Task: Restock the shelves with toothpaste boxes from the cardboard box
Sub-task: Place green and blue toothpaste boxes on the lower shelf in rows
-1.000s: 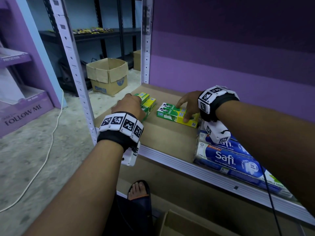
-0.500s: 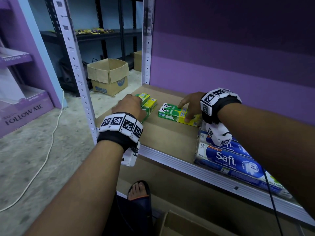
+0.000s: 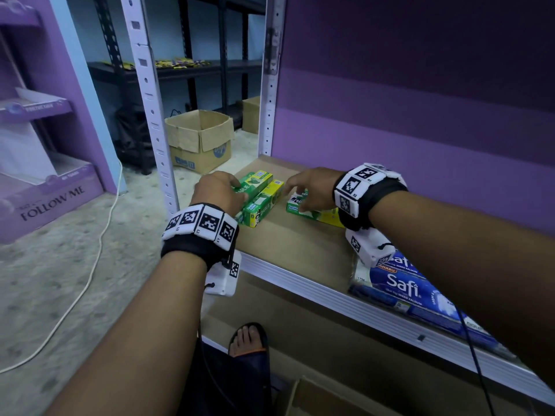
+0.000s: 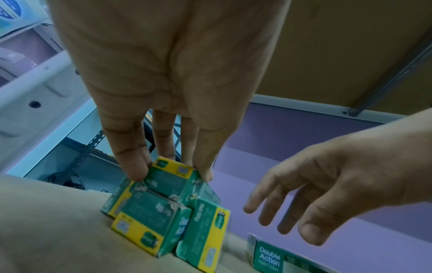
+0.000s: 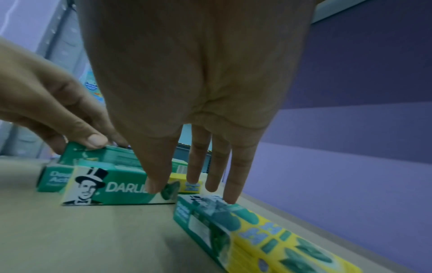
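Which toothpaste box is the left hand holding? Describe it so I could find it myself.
Start at the brown shelf in front of the purple back wall and go to its left end, beside the white upright post. A cluster of green-and-yellow boxes lies there; the top box, pinched by the left hand, sits raised above the others.

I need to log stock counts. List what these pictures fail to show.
- Safi packs: head view, right arm covers them; count unclear.
- Box at the bottom edge: cut off, contents unseen.
- Darlie stack: left wrist view, print blurred; the left hand hides boxes behind.
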`<act>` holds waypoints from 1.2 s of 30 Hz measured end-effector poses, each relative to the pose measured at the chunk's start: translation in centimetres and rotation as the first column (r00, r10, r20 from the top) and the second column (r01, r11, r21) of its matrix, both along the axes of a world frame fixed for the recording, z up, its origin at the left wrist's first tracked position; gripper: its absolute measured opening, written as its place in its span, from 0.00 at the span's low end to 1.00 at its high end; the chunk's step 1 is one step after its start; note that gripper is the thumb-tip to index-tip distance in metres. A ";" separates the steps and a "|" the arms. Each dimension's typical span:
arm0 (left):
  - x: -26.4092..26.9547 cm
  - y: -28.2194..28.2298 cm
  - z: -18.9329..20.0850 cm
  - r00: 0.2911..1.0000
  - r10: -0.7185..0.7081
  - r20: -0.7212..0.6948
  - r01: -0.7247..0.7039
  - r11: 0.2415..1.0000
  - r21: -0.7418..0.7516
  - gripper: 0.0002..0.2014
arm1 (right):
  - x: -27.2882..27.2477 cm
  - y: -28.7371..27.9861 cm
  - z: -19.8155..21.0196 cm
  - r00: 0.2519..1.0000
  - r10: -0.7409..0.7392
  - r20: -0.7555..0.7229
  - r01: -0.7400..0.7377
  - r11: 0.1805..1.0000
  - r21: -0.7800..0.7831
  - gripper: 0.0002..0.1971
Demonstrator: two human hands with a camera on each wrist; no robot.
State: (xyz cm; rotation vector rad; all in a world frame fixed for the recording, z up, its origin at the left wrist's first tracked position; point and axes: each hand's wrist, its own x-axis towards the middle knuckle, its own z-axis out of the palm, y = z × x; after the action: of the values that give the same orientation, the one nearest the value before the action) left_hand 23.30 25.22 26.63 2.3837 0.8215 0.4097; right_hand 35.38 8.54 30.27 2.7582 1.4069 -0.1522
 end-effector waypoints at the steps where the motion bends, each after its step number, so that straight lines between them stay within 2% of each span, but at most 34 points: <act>1: 0.0 0.1 0.0 1.000 0.002 0.005 -0.002 1.000 -0.019 0.21 | -0.4 0.5 0.0 1.000 0.021 -0.006 -0.021 1.000 -0.006 0.25; 5: -0.2 0.3 0.1 1.000 -0.002 0.016 0.002 0.999 -0.042 0.21 | -1.5 2.5 -0.6 0.996 0.085 -0.008 -0.086 0.995 -0.041 0.29; 12: -0.6 0.5 0.0 1.000 -0.019 0.013 0.020 0.999 -0.041 0.21 | -2.0 3.4 -1.6 0.993 0.114 0.000 -0.114 0.991 -0.069 0.34; 17: -0.6 0.6 0.0 1.000 -0.011 0.024 0.013 0.998 -0.056 0.21 | -1.5 3.7 -1.1 0.997 0.070 0.024 -0.068 0.995 -0.079 0.26; 20: -0.6 0.6 -0.1 1.000 -0.014 0.028 0.016 0.998 -0.056 0.21 | -1.5 3.5 -1.6 1.000 -0.001 0.026 0.001 1.000 -0.001 0.17; 23: -0.6 0.6 -0.2 1.000 -0.016 0.027 0.017 0.999 -0.048 0.21 | -1.6 3.2 -2.5 0.998 -0.057 0.007 0.057 0.998 0.042 0.13; 25: -0.5 0.7 -0.2 1.000 -0.013 0.026 0.014 0.999 -0.048 0.21 | -1.9 3.2 -2.6 0.998 -0.059 -0.013 0.059 0.998 0.022 0.15; 31: -0.3 0.7 -0.3 1.000 -0.008 0.029 0.010 0.999 -0.047 0.21 | -2.9 2.9 -1.6 0.999 0.032 -0.045 -0.036 0.993 -0.112 0.29; 36: -0.2 0.8 -0.4 0.999 -0.004 0.032 0.006 0.999 -0.045 0.21 | -3.6 3.3 -0.9 0.998 0.042 -0.051 -0.051 0.982 -0.180 0.28</act>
State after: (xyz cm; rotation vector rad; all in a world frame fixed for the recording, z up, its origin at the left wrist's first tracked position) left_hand 23.05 25.98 26.28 2.3315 0.8019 0.4215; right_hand 31.78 11.84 29.41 2.5886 1.3909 -0.3283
